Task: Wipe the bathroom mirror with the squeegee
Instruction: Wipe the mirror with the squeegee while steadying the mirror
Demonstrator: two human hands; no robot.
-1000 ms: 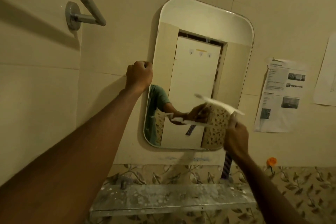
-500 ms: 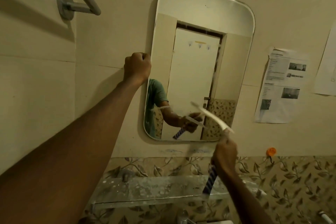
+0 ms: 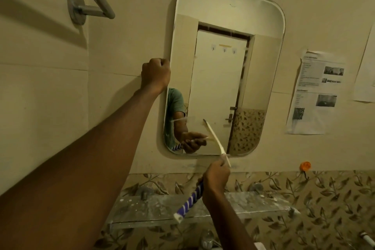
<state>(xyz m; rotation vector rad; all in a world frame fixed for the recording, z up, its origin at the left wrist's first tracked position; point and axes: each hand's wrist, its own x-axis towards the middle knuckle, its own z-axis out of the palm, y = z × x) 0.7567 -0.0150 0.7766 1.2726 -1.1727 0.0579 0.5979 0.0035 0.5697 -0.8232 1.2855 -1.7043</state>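
The squeegee [image 3: 215,140], grasped by the right grip [image 3: 216,180], has been drawn to the bottom edge of the mirror [image 3: 223,79]; this stroke is judged finished; the left grip [image 3: 155,75] is kept clenched, empty.

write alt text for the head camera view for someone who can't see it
A person's right hand grips a squeegee by its blue-and-white striped handle, the blade slanting across the lower part of a rounded mirror. The left hand, a closed fist, rests at the mirror's left edge; a speckled shelf sits below and printed sheets hang to the right.
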